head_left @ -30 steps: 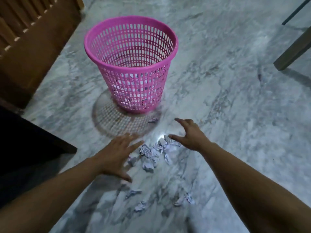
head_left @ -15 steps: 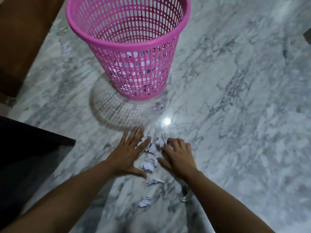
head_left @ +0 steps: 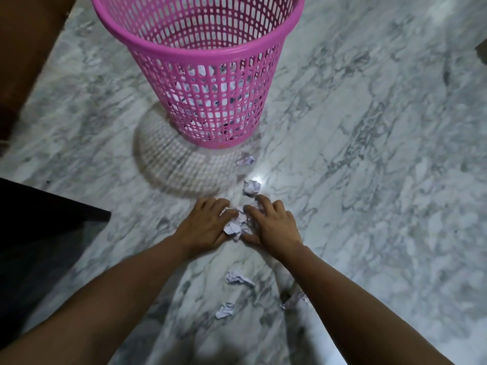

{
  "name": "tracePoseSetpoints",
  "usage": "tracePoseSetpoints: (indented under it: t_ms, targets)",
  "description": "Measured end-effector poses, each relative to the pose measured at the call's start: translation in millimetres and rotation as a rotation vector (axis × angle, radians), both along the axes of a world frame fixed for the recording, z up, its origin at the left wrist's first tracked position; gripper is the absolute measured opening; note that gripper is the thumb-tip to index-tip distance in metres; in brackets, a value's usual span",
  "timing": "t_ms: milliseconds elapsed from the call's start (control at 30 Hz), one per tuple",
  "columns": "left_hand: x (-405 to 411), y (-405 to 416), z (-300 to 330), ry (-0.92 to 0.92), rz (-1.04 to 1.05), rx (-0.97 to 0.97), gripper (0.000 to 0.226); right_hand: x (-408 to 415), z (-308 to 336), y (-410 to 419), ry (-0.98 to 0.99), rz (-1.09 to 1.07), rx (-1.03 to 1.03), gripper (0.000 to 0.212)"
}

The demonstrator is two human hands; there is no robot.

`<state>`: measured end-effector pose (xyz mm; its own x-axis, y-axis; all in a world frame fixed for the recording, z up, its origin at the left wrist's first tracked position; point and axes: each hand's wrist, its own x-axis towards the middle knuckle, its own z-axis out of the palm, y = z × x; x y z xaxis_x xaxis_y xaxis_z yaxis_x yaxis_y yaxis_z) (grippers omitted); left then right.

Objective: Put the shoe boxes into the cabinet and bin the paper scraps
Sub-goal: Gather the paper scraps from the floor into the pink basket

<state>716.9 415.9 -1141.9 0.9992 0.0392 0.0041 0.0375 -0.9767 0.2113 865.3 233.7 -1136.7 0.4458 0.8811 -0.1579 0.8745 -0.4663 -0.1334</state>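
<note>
A pink mesh bin (head_left: 210,51) stands on the marble floor ahead of me, with crumpled paper showing through its lower wall. My left hand (head_left: 204,226) and my right hand (head_left: 272,225) press together on the floor around a small pile of crumpled paper scraps (head_left: 234,225), fingers curled over it. One loose scrap (head_left: 251,187) lies just beyond my right fingers, and another scrap (head_left: 245,160) sits by the bin's base. Three more scraps lie between my forearms: one scrap (head_left: 238,277), a lower scrap (head_left: 224,310), and a scrap (head_left: 293,301) partly hidden by my right arm. No shoe boxes are visible.
Brown wooden furniture (head_left: 29,48) fills the upper left corner. A dark, low surface (head_left: 39,233) juts in from the left edge beside my left arm. Grey-veined marble floor (head_left: 382,180) stretches to the right.
Both hands came down from hovering apart and closed inward around the paper pile. The view moved closer to the bin.
</note>
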Motion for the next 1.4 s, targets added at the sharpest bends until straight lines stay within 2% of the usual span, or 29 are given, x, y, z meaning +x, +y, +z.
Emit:
tracePoseSetpoints:
  t_ms: [67, 133, 233, 333, 433, 500, 567, 667, 733, 967, 1067, 1133, 1200, 1233, 1333, 1400]
  targets:
    - [11, 0, 8, 0.032, 0.015, -0.051, 0.038, 1, 1, 3, 0.035, 0.007, 0.049, 0.052]
    - [21, 2, 18, 0.096, 0.042, -0.088, 0.032, -1, 2, 3, 0.071, 0.027, 0.075, 0.038]
    - [23, 5, 25, 0.216, 0.068, -0.098, 0.028, -8, 6, -2, 0.125, 0.047, 0.048, 0.033]
    - [15, 1, 28, 0.203, 0.204, -0.227, 0.029, -11, 11, -9, 0.209, 0.022, 0.004, 0.034]
    - [-1, -3, 28, 0.171, 0.294, -0.363, 0.035, -5, 16, -18, 0.324, -0.097, 0.002, 0.039]
    - [-12, -4, 30, 0.146, 0.322, -0.396, 0.018, 2, 19, -26, 0.435, -0.247, 0.072, 0.025]
    - [-19, -3, 37, 0.103, 0.379, -0.413, 0.006, 7, 27, -34, 0.515, -0.416, 0.191, 0.02]
    - [-14, 0, 65, -0.054, 0.492, -0.495, 0.011, 22, 55, -31, 0.584, -0.575, 0.374, 0.02]
    - [-2, 2, 97, -0.221, 0.532, -0.56, 0.012, 37, 91, -16, 0.627, -0.588, 0.538, 0.027]
    - [71, 46, 274, -0.751, 0.525, -0.522, 0.004, 87, 278, 85, 0.663, -0.318, 1.038, 0.038]
    - [114, 96, 339, -0.871, 0.605, -0.435, 0.015, 105, 338, 137, 0.584, -0.253, 1.094, 0.032]
    - [140, 130, 362, -0.815, 0.696, -0.376, 0.019, 114, 361, 171, 0.486, -0.273, 0.969, 0.028]
    - [158, 158, 373, -0.649, 0.78, -0.306, 0.026, 120, 371, 195, 0.455, -0.294, 0.819, 0.024]
    - [163, 168, 374, -0.517, 0.824, -0.261, 0.035, 122, 373, 202, 0.481, -0.291, 0.735, 0.029]
    - [167, 181, 374, -0.093, 0.909, -0.235, 0.082, 123, 374, 209, 0.602, -0.238, 0.438, 0.069]
    - [167, 178, 366, 0.008, 0.864, -0.258, 0.087, 128, 365, 206, 0.617, -0.215, 0.427, 0.069]
